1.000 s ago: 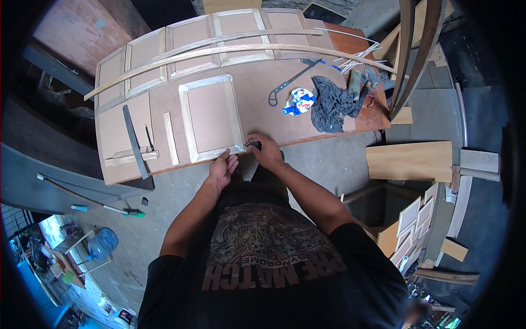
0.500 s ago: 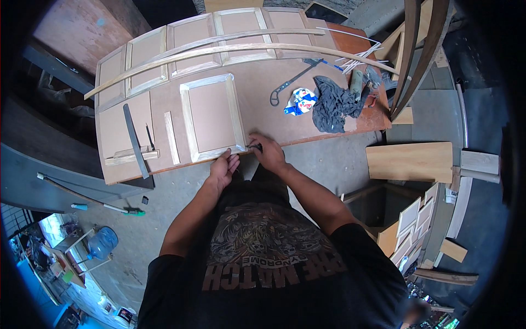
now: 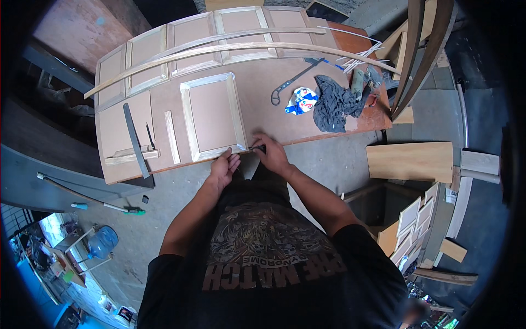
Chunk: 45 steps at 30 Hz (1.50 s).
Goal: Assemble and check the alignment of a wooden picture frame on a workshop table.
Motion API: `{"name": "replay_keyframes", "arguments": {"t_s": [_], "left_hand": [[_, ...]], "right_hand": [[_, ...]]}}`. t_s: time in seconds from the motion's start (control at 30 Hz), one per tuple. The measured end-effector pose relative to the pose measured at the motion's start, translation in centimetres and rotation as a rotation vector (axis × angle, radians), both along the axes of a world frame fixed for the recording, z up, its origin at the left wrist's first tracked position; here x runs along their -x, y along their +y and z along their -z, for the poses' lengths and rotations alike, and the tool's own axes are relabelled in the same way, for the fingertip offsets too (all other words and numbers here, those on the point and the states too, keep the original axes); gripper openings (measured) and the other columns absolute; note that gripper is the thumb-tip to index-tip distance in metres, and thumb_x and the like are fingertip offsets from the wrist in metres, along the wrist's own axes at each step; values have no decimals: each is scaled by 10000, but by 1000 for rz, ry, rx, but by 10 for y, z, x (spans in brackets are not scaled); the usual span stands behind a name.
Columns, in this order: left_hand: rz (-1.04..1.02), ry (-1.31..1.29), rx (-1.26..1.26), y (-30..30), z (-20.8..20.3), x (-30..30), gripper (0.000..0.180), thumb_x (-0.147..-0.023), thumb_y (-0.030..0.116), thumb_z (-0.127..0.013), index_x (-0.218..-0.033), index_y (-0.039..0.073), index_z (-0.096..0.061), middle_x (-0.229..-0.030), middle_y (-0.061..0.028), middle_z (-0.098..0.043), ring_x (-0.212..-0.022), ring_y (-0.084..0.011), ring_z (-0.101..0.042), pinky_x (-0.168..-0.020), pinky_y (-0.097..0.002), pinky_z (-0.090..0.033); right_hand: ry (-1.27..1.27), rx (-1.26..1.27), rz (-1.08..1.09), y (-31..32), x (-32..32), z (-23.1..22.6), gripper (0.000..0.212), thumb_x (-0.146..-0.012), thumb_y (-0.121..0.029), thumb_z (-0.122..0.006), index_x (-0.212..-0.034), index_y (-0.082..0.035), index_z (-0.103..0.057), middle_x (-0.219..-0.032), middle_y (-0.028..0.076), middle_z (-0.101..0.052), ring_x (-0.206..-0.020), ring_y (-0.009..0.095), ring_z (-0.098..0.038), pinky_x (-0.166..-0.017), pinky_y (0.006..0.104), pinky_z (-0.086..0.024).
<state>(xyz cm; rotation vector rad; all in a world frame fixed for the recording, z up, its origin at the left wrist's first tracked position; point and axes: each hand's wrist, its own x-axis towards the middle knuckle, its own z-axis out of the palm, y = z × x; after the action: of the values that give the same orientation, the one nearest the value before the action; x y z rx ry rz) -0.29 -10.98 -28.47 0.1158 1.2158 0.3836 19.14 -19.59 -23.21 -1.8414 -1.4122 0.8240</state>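
Observation:
A framed wooden panel (image 3: 239, 112), pale wood strips around a flat board, lies at the table's near edge. My left hand (image 3: 224, 165) grips its near rail, thumb on top and fingers curled below. Just off its near right corner, my right hand (image 3: 270, 154) is closed around a small dark tool (image 3: 261, 148) with a slim tip pointed at that corner. The fingers cover much of the tool, so its exact kind does not show. Left of the panel are a loose wood strip (image 3: 172, 137), a long dark saw blade (image 3: 136, 140) and a pencil (image 3: 149, 133).
Several framed panels (image 3: 192, 43) line the table's far side, with two long strips (image 3: 230, 48) across them. To the right lie a handsaw (image 3: 290, 85), a blue-and-white packet (image 3: 302, 101) and a dark cloth (image 3: 335, 104). Curved dark timbers (image 3: 424, 55) stand at the right end.
My right hand and the dark tool have shifted slightly right, away from the panel's corner. The left hand stays at the near rail.

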Motion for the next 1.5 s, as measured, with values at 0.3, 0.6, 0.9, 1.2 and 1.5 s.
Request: {"name": "replay_keyframes", "arguments": {"t_s": [0.3,0.6,0.9,1.2,1.5], "left_hand": [[13,-5,-8,0,-1,1,277,-1003,217,-644,-1214,42,-608,-1088,-89,-663,-999,-207,-676,-930,-365,-567],[18,7,0,0,-4,0,277,-1004,227,-643,-1217,52,-613,-1084,-84,-664,-1008,-203,-672,-931,-359,-561],[31,-1,11,1,-2,1,280,-1017,234,-622,-1230,54,-590,-1115,-78,-633,-1058,-209,-645,-999,-372,-526],[22,-5,4,1,-3,1,268,-1011,231,-633,-1217,61,-610,-1103,-78,-652,-1025,-203,-660,-969,-367,-540],[48,7,5,2,-7,0,265,-1024,238,-608,-1225,66,-596,-1130,-74,-636,-1068,-205,-644,-1008,-369,-517]], "right_hand": [[36,-37,80,11,1,-1,429,-856,-12,-687,-1253,-57,-530,-973,124,-724,-957,361,-686,-868,433,-519],[47,-24,93,19,1,2,425,-859,-11,-679,-1254,-58,-530,-967,131,-725,-951,366,-686,-866,436,-518],[-16,25,15,17,-2,1,454,-848,-9,-681,-1267,-69,-518,-965,134,-727,-937,362,-693,-846,444,-528],[-12,5,-61,5,-1,0,457,-834,-5,-696,-1252,-69,-523,-963,133,-725,-945,352,-697,-839,435,-534],[81,3,48,8,-1,-8,442,-851,-6,-690,-1256,-46,-517,-958,154,-711,-957,387,-676,-841,459,-527]]}}
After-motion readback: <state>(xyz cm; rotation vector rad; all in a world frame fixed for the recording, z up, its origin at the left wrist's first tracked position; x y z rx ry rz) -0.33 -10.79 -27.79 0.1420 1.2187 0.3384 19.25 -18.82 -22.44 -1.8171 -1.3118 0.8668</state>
